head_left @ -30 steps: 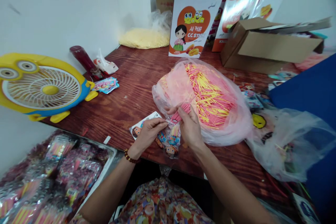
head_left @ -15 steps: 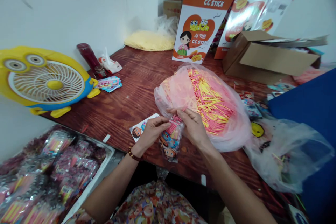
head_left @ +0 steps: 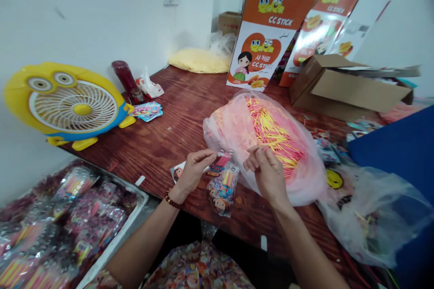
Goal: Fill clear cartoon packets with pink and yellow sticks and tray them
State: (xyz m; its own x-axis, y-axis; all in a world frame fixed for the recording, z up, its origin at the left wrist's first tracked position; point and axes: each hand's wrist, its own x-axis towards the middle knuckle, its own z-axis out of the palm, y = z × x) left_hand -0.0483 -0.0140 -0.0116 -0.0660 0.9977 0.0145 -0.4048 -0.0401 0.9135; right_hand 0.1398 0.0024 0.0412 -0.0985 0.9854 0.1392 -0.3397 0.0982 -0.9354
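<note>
Near centre, my left hand [head_left: 194,169] pinches a small packet [head_left: 224,160] by its edge, seemingly to steady it. My right hand [head_left: 271,176] curls its fingers; I can't tell whether they hold anything. Beyond, right of centre, the stick bag [head_left: 307,185] sits handily close.

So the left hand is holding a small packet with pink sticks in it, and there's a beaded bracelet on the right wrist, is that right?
Not quite: the head view shows the beaded bracelet on the left wrist. The left hand does hold the small packet with pink sticks.
</note>
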